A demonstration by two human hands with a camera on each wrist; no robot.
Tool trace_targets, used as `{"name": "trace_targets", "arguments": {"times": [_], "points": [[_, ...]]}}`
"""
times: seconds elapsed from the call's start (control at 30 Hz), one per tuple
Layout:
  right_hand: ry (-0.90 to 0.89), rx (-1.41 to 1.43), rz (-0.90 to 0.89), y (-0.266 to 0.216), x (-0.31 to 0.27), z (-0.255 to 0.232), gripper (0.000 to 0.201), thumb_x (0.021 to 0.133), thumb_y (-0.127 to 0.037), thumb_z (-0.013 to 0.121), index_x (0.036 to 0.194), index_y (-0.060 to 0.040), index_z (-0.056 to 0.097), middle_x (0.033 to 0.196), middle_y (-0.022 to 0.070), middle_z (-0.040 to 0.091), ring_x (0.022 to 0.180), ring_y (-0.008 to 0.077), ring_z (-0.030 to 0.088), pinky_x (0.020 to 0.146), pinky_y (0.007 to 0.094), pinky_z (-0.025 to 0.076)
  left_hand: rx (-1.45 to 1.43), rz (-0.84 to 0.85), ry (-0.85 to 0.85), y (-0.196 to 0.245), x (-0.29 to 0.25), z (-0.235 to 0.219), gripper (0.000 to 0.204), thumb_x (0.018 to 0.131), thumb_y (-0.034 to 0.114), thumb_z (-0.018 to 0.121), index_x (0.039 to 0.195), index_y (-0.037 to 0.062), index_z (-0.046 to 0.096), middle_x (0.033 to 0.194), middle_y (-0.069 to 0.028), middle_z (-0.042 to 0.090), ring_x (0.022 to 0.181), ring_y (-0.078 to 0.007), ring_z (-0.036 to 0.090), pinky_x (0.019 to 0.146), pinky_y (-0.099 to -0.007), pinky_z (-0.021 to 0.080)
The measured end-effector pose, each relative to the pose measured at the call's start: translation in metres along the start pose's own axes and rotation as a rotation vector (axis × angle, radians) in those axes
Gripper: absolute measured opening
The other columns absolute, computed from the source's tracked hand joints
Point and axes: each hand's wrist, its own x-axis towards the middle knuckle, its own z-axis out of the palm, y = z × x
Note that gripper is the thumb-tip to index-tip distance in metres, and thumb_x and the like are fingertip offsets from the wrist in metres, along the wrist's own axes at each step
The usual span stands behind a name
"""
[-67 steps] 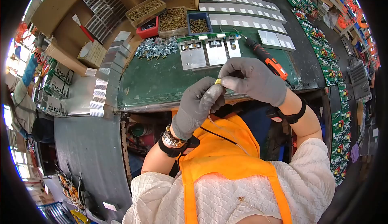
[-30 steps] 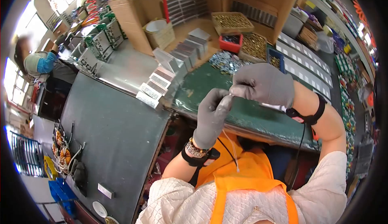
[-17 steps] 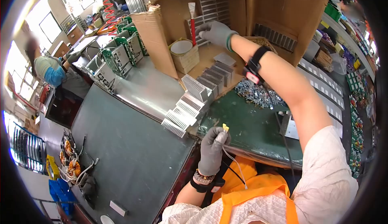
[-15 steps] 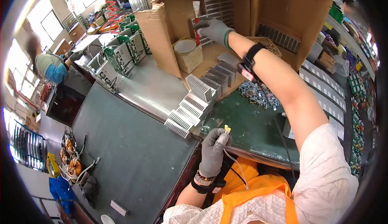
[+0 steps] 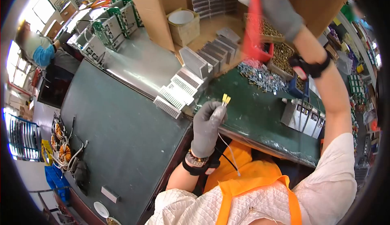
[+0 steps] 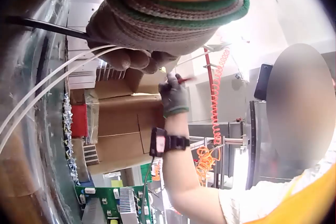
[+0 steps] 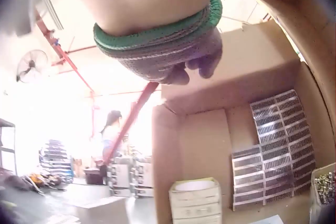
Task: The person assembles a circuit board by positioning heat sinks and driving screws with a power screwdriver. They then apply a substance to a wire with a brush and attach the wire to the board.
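Note:
My gloved left hand (image 5: pixel 206 129), above the bench's front edge, pinches yellow-tipped wire leads (image 5: pixel 226 100) between thumb and fingers. Pale wires (image 6: pixel 58 71) trail from that hand in the left wrist view. Raised before the open cardboard box, my gloved right hand (image 5: pixel 280 9) grips a red-handled brush (image 5: pixel 252 34), blurred and slanting down from the fingers. In the right wrist view the red handle (image 7: pixel 131 116) runs down and left out of the curled glove; its bristles are out of clear sight. A round white-topped tub (image 5: pixel 181 17) stands in the box, left of the brush.
Finned heat sinks (image 5: pixel 178 89) line the bench's left side. Loose metal clips (image 5: pixel 260 76) lie near a red bin (image 5: pixel 266 52) and boxes of brass screws (image 5: pixel 280 58). A heat-sink assembly (image 5: pixel 302 117) sits at right. Another person (image 5: pixel 40 48) works at far left.
My right hand has left the left hand, reached into the cardboard box, taken hold of the red-handled brush beside the tub and carried it up and right. The left hand keeps the yellow-tipped leads.

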Motion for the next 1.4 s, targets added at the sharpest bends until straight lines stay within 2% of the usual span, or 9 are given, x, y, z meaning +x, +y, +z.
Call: {"name": "trace_targets", "arguments": {"times": [0.03, 0.07, 0.13, 0.2, 0.23, 0.33, 0.5, 0.67, 1.4], "points": [[-0.057, 0.038, 0.103, -0.019, -0.018, -0.012, 0.025, 0.094, -0.029, 0.058, 0.101, -0.0057, 0.06, 0.083, 0.0056, 0.063, 0.076, 0.0155, 0.062, 0.064, 0.0312, 0.05, 0.003, -0.012, -0.008, 0.003, 0.001, 0.005, 0.019, 0.092, 0.021, 0.063, 0.093, 0.0017, 0.059, 0.077, 0.0001, 0.055, 0.07, -0.0073, 0.048, 0.066, -0.0226, 0.039], [-0.061, 0.031, 0.12, -0.033, -0.037, -0.028, 0.025, 0.094, -0.029, 0.058, 0.101, -0.0057, 0.06, 0.083, 0.0056, 0.063, 0.076, 0.0155, 0.062, 0.064, 0.0312, 0.05, 0.025, 0.015, -0.037, 0.003, 0.003, 0.009, 0.018, 0.092, 0.019, 0.062, 0.093, 0.0016, 0.059, 0.077, 0.0001, 0.056, 0.07, -0.0069, 0.048, 0.067, -0.0226, 0.04], [-0.346, 0.574, 0.484, -0.055, -0.073, -0.057, 0.04, 0.1, -0.044, 0.045, 0.106, -0.0068, 0.059, 0.074, -0.0013, 0.057, 0.063, 0.0054, 0.051, 0.058, 0.0187, 0.041, 0.04, -0.007, -0.063, 0.007, 0.004, 0.021, 0.016, 0.093, 0.017, 0.061, 0.093, 0.0013, 0.059, 0.076, 0.0002, 0.056, 0.07, -0.0068, 0.047, 0.067, -0.0226, 0.04], [-0.294, 0.561, 0.656, -0.081, -0.095, -0.061, 0.054, 0.1, -0.053, 0.036, 0.104, -0.0061, 0.062, 0.069, -0.0002, 0.058, 0.055, 0.0059, 0.049, 0.053, 0.0196, 0.039, 0.062, -0.015, -0.083, 0.009, 0.007, 0.033, 0.015, 0.094, 0.015, 0.06, 0.092, 0.0008, 0.059, 0.076, 0.0009, 0.056, 0.069, -0.0063, 0.047, 0.066, -0.0218, 0.039], [-0.302, 0.54, 0.7, -0.084, -0.104, -0.068, 0.052, 0.097, -0.052, 0.044, 0.104, -0.0075, 0.069, 0.069, 0.0004, 0.059, 0.059, 0.0036, 0.052, 0.05, 0.0189, 0.04, 0.109, 0.011, -0.099, 0.008, 0.008, 0.038, 0.014, 0.093, 0.015, 0.061, 0.092, 0.0006, 0.059, 0.076, 0.0011, 0.056, 0.068, -0.006, 0.046, 0.065, -0.0213, 0.039], [-0.291, 0.526, 0.656, -0.084, -0.121, -0.079, 0.049, 0.096, -0.049, 0.046, 0.091, -0.0072, 0.07, 0.067, 0.0, 0.059, 0.059, 0.0044, 0.051, 0.049, 0.02, 0.039, 0.163, 0.016, -0.125, 0.008, 0.01, 0.055, 0.015, 0.092, 0.014, 0.063, 0.09, -0.0001, 0.06, 0.074, 0.0018, 0.056, 0.066, -0.0053, 0.046, 0.062, -0.0202, 0.038], [-0.151, 0.615, 0.798, -0.09, -0.134, -0.083, 0.031, 0.087, -0.034, 0.068, 0.077, -0.0054, 0.065, 0.065, -0.0013, 0.057, 0.049, 0.0049, 0.048, 0.045, 0.0202, 0.037, 0.247, 0.028, -0.189, 0.009, 0.008, 0.072, 0.016, 0.091, 0.014, 0.063, 0.089, -0.0013, 0.062, 0.073, 0.0016, 0.056, 0.066, -0.0048, 0.047, 0.061, -0.0204, 0.038], [-0.188, 0.53, 0.852, -0.096, -0.141, -0.085, 0.029, 0.087, -0.032, 0.064, 0.08, -0.0038, 0.062, 0.074, 0.0025, 0.063, 0.051, 0.0068, 0.051, 0.045, 0.0221, 0.04, 0.266, 0.041, -0.212, 0.012, 0.001, 0.084, 0.016, 0.091, 0.015, 0.063, 0.089, -0.0012, 0.061, 0.073, 0.0016, 0.056, 0.066, -0.0049, 0.047, 0.06, -0.0203, 0.037], [-0.119, 0.597, 0.787, -0.093, -0.146, -0.105, 0.037, 0.089, -0.036, 0.064, 0.074, -0.0024, 0.065, 0.062, 0.0012, 0.058, 0.046, 0.0064, 0.048, 0.044, 0.0215, 0.038, 0.236, 0.021, -0.312, 0.011, -0.009, 0.091, 0.017, 0.09, 0.017, 0.064, 0.089, 0.0006, 0.061, 0.073, 0.0039, 0.054, 0.066, -0.0032, 0.044, 0.06, -0.0196, 0.035]]}}
